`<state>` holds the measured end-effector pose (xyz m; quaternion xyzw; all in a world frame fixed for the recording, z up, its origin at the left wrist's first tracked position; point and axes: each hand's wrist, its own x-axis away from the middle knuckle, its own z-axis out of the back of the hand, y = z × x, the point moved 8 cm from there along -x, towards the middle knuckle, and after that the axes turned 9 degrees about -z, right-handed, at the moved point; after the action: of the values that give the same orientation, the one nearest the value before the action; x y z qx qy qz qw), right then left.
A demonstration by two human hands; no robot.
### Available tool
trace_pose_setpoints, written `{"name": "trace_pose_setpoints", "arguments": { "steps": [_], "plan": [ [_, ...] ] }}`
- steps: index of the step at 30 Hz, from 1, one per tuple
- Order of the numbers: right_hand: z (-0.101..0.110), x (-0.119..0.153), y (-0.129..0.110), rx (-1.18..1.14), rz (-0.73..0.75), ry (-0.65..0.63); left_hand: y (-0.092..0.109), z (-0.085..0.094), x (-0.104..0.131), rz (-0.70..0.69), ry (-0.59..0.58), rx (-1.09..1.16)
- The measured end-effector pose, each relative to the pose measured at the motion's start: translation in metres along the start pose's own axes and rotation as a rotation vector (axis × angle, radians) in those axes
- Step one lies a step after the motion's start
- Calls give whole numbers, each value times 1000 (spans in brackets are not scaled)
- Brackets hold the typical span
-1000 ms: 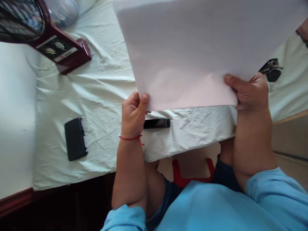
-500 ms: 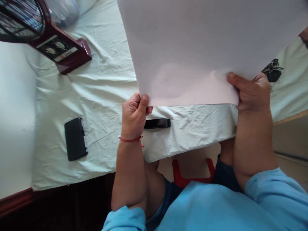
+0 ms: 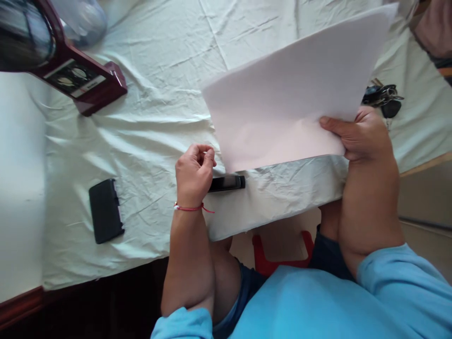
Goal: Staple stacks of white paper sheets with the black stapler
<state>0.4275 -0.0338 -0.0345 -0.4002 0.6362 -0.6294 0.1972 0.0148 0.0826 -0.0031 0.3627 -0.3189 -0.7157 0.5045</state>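
White paper [image 3: 282, 103] is held above the cloth-covered table, its near edge slanting and its far edge raised. My right hand [image 3: 363, 134] grips its near right corner, thumb on top and fingers hidden beneath. Just off the paper's near left corner is my left hand [image 3: 195, 172], its fingers curled with the thumb against them and nothing in them. It does not touch the paper. A black phone-like object [image 3: 228, 182] lies on the cloth beside my left wrist, partly covered by the hand.
A dark red electric racket or fan-like device [image 3: 93, 89] stands at the far left, with a clear plastic bag [image 3: 83, 23] behind it. A black case [image 3: 105, 211] lies at left. Keys [image 3: 388, 101] are beyond my right hand. A red stool [image 3: 282, 263] shows below the green cloth [image 3: 148, 122].
My left hand has let go of the paper's left corner. The paper's far edge has come down into view, showing more of the cloth behind, and the view has shifted slightly.
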Motion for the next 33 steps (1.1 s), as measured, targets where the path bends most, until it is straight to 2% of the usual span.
{"name": "trace_pose_setpoints", "arguments": {
  "steps": [3, 8, 14, 20, 27, 33],
  "plan": [
    [-5, 8, -3, 81, -52, -51, 8, -4, 1, 23, -55, -145],
    [-8, 13, -7, 89, -99, -52, 18, -5, 0, 71, -122, -324],
    [-4, 13, -5, 53, -155, -33, 12, 0, -2, 75, -126, -523],
    [-1, 13, -2, 118, -207, -34, 3, 9, -5, 152, -106, -555],
    [2, 13, -5, 117, -167, -63, 3, 13, -6, 213, -110, -516],
    [5, 15, -12, 125, -134, -84, 2, 15, -6, 213, -110, -523]
  ]
}}
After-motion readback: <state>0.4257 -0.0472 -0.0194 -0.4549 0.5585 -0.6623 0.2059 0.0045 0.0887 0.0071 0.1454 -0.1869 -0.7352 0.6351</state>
